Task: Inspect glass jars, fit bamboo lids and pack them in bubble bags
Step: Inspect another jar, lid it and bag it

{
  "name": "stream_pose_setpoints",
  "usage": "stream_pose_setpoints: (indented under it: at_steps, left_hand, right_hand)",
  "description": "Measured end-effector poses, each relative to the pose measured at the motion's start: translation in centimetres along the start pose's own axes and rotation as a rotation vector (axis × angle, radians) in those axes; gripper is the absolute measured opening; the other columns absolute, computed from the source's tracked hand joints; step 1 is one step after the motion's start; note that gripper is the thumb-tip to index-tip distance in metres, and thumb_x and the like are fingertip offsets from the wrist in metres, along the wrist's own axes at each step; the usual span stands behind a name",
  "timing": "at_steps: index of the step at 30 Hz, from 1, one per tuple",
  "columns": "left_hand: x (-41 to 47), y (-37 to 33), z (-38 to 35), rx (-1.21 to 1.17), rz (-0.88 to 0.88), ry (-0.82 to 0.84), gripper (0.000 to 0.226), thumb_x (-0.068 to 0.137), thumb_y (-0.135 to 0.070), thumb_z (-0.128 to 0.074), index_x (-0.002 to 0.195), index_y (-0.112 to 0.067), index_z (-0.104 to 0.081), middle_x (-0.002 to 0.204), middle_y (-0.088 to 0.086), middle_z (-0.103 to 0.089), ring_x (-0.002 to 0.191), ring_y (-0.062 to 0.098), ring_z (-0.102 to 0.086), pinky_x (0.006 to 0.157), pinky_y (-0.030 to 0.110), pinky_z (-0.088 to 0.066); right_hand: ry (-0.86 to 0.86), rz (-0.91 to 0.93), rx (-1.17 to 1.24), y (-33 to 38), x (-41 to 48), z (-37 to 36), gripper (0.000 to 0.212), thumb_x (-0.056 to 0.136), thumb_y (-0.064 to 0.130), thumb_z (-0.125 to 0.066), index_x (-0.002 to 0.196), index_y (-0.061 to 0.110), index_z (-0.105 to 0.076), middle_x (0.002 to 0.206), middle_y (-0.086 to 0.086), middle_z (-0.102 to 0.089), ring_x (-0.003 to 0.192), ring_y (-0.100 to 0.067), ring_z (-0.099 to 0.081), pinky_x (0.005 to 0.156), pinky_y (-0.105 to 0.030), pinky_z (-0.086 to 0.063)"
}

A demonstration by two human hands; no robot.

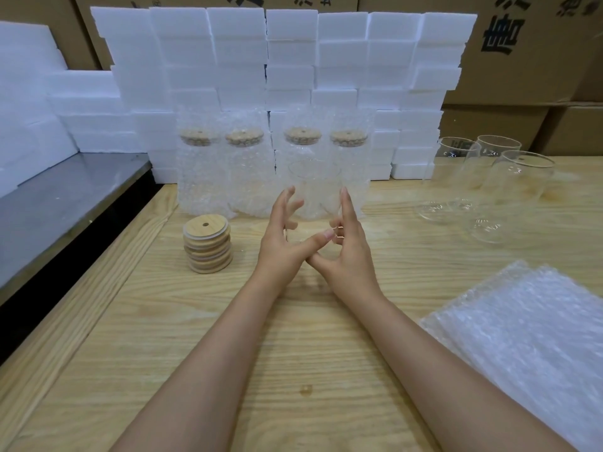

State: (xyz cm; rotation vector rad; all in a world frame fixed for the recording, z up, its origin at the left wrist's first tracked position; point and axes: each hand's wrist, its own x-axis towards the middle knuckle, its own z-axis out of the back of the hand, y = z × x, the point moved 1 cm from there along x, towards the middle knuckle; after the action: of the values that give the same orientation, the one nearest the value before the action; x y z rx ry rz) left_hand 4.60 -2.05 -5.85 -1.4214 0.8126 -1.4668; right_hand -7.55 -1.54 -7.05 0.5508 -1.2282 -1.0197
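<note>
The work was partly done. Four packed jars [248,177] stood in a row at the far side of the desk [293,360], each inside a bubble bag with a bamboo lid already fitted. In front of them, at the middle of the desk, a clear glass jar [315,187] was held up between both hands, without a lid or bag. The left hand [280,243] curled its spread fingers round the jar's left side, and the right hand [350,252] clasped its right side, with the thumbs meeting below. This looked like the inspection step.

The held jar had yet to be lidded and bagged. Three more bare jars [518,184] waited at the far right, well apart from the hands. A stack of bamboo lids [207,247] sat just left of the left hand, and a pile of flat bubble bags [528,340] lay at the near right. White foam blocks [293,60] were stacked behind the packed row.
</note>
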Motion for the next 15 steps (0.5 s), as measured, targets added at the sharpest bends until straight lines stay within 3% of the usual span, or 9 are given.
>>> stream_pose_setpoints:
  at_steps: [5,9,12,15]
  left_hand:
    - [0.0,0.4,0.1,-0.025,0.04,0.015,0.089,0.075,-0.022,-0.081,0.145,-0.037,-0.029,0.137,-0.016,-0.048,0.119,0.014,-0.048,0.08,0.019,-0.039]
    - [0.2,0.6,0.2,-0.065,0.065,0.051,0.089,0.075,-0.021,-0.081,0.144,-0.039,-0.029,0.137,-0.016,-0.047,0.121,0.013,-0.047,0.079,0.019,-0.039]
    - [0.1,0.6,0.3,-0.073,0.089,0.067,0.09,0.074,-0.023,-0.081,0.143,-0.043,-0.027,0.138,-0.017,-0.046,0.122,0.012,-0.046,0.082,0.021,-0.039]
    - [0.1,0.7,0.2,-0.065,0.08,0.079,0.091,0.073,-0.028,-0.082,0.14,-0.049,-0.025,0.139,-0.017,-0.045,0.122,0.011,-0.046,0.088,0.026,-0.04]
  right_hand:
    - [0.005,-0.031,-0.039,0.0,0.0,0.0,0.106,0.07,0.026,-0.081,0.139,0.057,-0.006,0.129,-0.003,-0.044,0.116,-0.01,-0.047,0.088,-0.004,-0.036]
    - [0.015,-0.044,-0.044,0.1,-0.1,0.0,0.106,0.069,0.023,-0.08,0.143,0.05,-0.009,0.126,-0.002,-0.043,0.115,-0.01,-0.046,0.092,-0.013,-0.038]
    - [0.021,-0.049,-0.062,0.8,-0.5,-0.2,0.099,0.071,0.029,-0.071,0.149,0.035,-0.009,0.135,-0.002,-0.038,0.124,-0.013,-0.04,0.105,-0.025,-0.036]
    - [-0.115,0.163,-0.088,2.9,-1.3,0.5,0.085,0.073,0.032,-0.05,0.149,0.012,-0.017,0.147,-0.004,-0.025,0.138,-0.014,-0.022,0.114,-0.025,-0.016]
